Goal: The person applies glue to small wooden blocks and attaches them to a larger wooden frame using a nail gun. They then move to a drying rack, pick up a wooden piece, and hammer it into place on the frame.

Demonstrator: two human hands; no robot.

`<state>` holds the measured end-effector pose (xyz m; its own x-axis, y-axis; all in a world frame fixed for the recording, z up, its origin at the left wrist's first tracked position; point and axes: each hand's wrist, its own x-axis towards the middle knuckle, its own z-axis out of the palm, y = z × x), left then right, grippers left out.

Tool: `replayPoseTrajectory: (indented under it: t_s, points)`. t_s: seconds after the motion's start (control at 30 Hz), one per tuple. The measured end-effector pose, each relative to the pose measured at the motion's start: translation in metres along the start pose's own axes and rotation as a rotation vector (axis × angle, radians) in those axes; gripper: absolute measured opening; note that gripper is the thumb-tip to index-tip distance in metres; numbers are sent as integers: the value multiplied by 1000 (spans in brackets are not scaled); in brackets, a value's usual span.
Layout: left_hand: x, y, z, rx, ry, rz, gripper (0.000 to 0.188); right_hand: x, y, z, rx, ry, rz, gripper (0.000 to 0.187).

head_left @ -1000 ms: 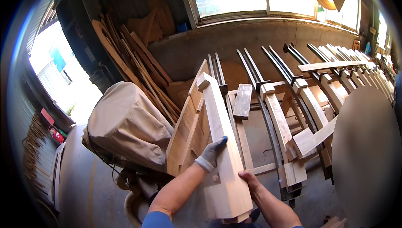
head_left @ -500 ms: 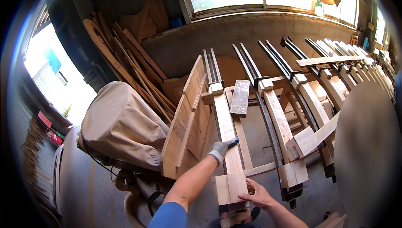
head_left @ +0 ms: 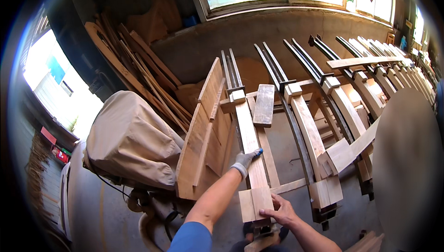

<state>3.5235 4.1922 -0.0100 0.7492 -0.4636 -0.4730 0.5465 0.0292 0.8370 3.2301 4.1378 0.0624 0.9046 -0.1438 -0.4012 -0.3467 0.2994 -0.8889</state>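
A long pale wooden board point(head_left: 249, 132) lies lengthwise in a metal bar clamp point(head_left: 232, 71) in front of me. My left hand point(head_left: 246, 160), in a grey glove with blue at a fingertip, is closed around the board's middle from its left side. At the near end sits a squarish pair of wooden blocks point(head_left: 251, 204) across the board. My bare right hand point(head_left: 282, 211) holds these from the right, thumb on the top face and fingers along the side. The undersides of both grips are hidden.
A worn wooden block point(head_left: 264, 106) rests right of the board. Further right are more clamped boards point(head_left: 307, 129) in a row. Wooden panels point(head_left: 203, 136) stand close on the left, beside a cloth-covered machine point(head_left: 132, 143). A blurred oval point(head_left: 407, 169) covers the right side.
The view has shifted slightly. Both hands keep their places on the board and blocks; my right thumb lies a little further over the top face.
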Motion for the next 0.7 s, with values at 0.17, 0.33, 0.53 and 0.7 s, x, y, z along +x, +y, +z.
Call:
replayPoseTrajectory:
  t_s: [0.17,0.33,0.53,0.7]
  points:
    - [10,-1,-7,517,24,226,107,4,-27,8,-37,-26,-3,82]
    - [-64,52,41,656,330,13,78,1,-10,8,-48,9,16,84]
    - [-35,20,34,698,383,47,80,3,8,-9,8,26,58,81]
    - [-32,-3,40,919,529,113,85,-7,3,-18,-149,127,121,75]
